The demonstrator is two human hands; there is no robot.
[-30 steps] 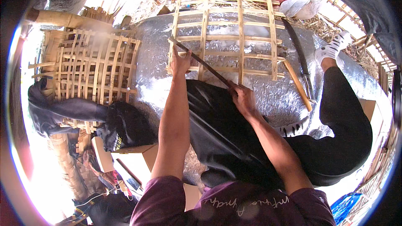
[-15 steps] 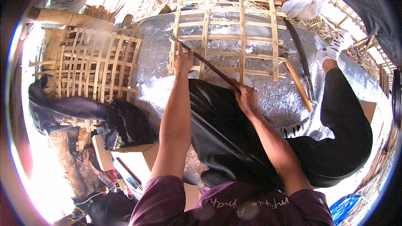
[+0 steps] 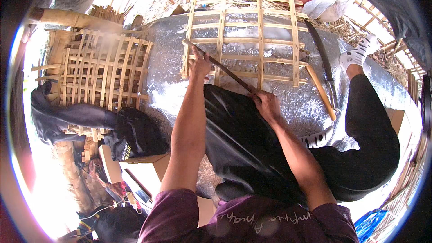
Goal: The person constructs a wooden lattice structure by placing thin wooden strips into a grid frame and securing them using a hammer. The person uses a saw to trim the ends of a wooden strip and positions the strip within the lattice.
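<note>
A long, thin, dark bar [image 3: 228, 73] slants over the near edge of a lattice of split bamboo strips [image 3: 260, 27]. My right hand [image 3: 267, 105] is closed round the bar's lower right end. Up near its other end, my left hand [image 3: 200, 66] grips it with the fingers, one finger reaching along the bar. Whether the bar is a blade or a plain rod I cannot make out. The lattice lies in front of me on a silvery sheet [image 3: 166, 63], beyond my bent knee in black trousers [image 3: 243, 130].
A denser woven bamboo panel [image 3: 105, 69] lies at the left, with dark cloth [image 3: 85, 116] over its near part. Right of the lattice are a long black curved object [image 3: 320, 47] and a wooden stick [image 3: 321, 92]. Cardboard boxes [image 3: 155, 168] stand at the lower left.
Both hands have shifted very slightly to the right while keeping hold of the dark bar. The bamboo lattice stays in place.
</note>
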